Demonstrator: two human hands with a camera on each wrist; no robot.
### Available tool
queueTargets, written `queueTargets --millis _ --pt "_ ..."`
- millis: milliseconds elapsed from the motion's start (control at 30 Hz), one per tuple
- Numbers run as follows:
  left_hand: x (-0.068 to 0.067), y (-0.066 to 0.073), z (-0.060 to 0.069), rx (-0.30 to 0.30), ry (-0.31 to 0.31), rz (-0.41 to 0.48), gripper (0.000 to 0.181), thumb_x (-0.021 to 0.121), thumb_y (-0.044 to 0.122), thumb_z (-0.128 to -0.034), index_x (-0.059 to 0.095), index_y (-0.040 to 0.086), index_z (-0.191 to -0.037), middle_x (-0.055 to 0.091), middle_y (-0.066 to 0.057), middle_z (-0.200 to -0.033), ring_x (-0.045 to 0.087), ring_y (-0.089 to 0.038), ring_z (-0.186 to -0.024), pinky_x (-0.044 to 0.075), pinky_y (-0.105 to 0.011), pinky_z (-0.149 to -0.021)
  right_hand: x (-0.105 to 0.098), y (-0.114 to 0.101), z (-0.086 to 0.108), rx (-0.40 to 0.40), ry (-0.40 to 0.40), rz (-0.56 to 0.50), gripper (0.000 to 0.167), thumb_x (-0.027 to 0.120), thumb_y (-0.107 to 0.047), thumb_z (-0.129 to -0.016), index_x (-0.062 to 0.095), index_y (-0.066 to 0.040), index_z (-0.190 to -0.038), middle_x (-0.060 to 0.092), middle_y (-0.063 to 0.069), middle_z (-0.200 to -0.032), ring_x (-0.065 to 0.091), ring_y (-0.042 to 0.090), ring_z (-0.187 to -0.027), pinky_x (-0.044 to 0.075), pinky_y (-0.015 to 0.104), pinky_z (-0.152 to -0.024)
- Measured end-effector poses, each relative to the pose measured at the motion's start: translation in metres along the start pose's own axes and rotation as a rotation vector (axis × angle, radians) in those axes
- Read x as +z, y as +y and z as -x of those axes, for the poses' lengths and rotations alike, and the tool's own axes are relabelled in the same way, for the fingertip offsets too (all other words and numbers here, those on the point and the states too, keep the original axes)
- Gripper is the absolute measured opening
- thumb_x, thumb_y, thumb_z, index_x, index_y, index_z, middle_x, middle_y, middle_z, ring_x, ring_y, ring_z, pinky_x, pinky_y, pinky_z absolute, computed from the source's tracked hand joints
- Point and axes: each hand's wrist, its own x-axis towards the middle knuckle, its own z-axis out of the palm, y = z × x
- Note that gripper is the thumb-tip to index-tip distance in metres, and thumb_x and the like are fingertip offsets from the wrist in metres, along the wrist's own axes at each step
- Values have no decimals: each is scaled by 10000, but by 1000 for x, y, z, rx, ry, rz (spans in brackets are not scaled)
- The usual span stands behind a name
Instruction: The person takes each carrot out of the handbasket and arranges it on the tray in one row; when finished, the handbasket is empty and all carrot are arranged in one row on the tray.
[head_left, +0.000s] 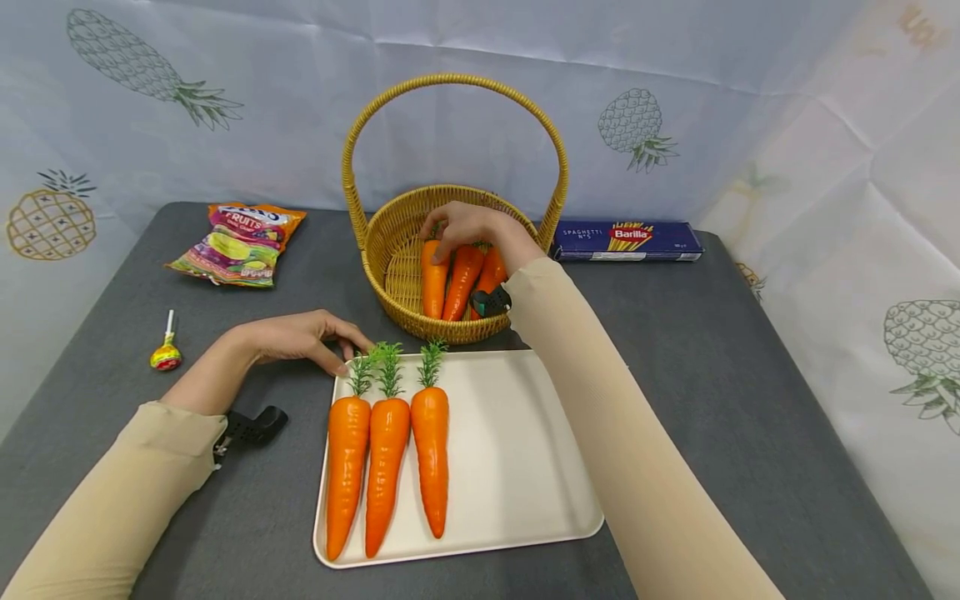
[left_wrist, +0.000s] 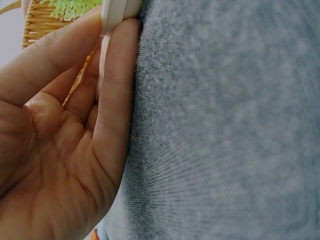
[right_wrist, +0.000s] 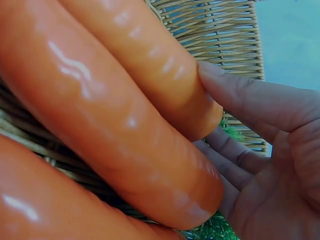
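Inside the wicker basket (head_left: 390,283), my right hand (head_left: 471,227) grips the top end of the leftmost carrot (head_left: 433,283). In the right wrist view, the thumb presses on that carrot (right_wrist: 165,75) while the other fingers reach behind its leafy end. Two more carrots lie beside it, the middle one (head_left: 462,279) and the right one (head_left: 491,271), which is partly hidden by my wrist. My left hand (head_left: 300,340) pinches the far left corner of the cream tray (head_left: 510,450). Three carrots with green tops, the middle one (head_left: 387,467) among them, lie side by side on the tray's left part.
The basket's tall handle (head_left: 454,79) arches above it. A candy bag (head_left: 243,246) and a lollipop (head_left: 167,354) lie on the left of the grey table (head_left: 750,417). A blue spaghetti box (head_left: 630,242) lies right of the basket. A pineapple-print cloth (head_left: 300,100) hangs behind.
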Motion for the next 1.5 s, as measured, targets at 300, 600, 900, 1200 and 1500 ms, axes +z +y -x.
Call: queueTargets --millis 300,600,900,1200,1500 --pt "0 0 0 -2 1 5 523 731 129 -867 582 -6 -1350 628 -88 -1051 575 -115 -922 509 -267 -766 2 -1 -1 -21 -10 65 489 693 -209 -912 559 -162 -1380 522 66 -1378 517 200 -1052 441 310 -912" --pt "0 -1 0 0 -1 8 520 731 130 -867 584 -10 -1346 629 -82 -1048 575 -115 -920 509 -264 -764 3 -4 -2 -11 -1 158 485 687 -323 -914 571 -212 -1373 470 37 -1458 483 199 -1182 423 351 -1021" --pt "1 -2 -1 4 -6 6 516 726 129 -872 582 -10 -1348 630 -85 -1053 575 -115 -922 509 -264 -771 4 -3 -5 -11 -32 165 473 656 -395 -925 574 -238 -1362 476 28 -1442 484 205 -1238 420 391 -1060" --pt "-1 -2 -1 0 -3 3 520 733 126 -864 586 -10 -1344 631 -75 -1043 576 -111 -919 506 -258 -772 3 -4 -5 -44 -36 132 417 663 -305 -929 602 -190 -1326 506 33 -1399 489 195 -1131 427 322 -966" --pt "0 -1 -1 -10 1 6 527 735 131 -864 582 -8 -1349 628 -81 -1048 576 -117 -924 507 -264 -771 5 2 -5 -54 15 -82 398 690 -172 -900 608 -105 -1284 557 60 -1232 539 200 -993 472 301 -847"
